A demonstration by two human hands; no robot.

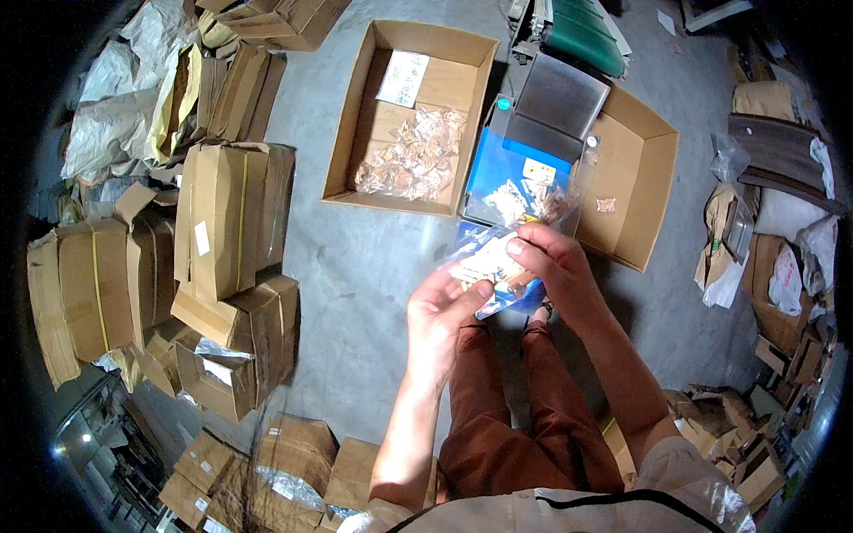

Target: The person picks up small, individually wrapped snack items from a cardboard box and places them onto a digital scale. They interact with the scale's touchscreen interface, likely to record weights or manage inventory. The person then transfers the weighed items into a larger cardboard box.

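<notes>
My left hand (442,300) and my right hand (553,258) are both closed on a clear plastic bag (485,263). Pale, light-coloured pieces show through its film; their exact kind is too small to tell. The left thumb and fingers pinch the lower left of the bag, the right ones its upper right side. Just beyond the hands is a blue and grey machine (487,169), with several small clear packets (508,202) on its near end. Part of the machine is hidden behind my hands and the bag.
Left of the machine, an open cardboard box (360,102) holds a heap of small packets (413,155) and a printed sheet (402,78). Another open box (647,169) on the right holds a small packet (606,205). A green conveyor belt (582,35) lies beyond. Stacked cartons (218,222) line the left.
</notes>
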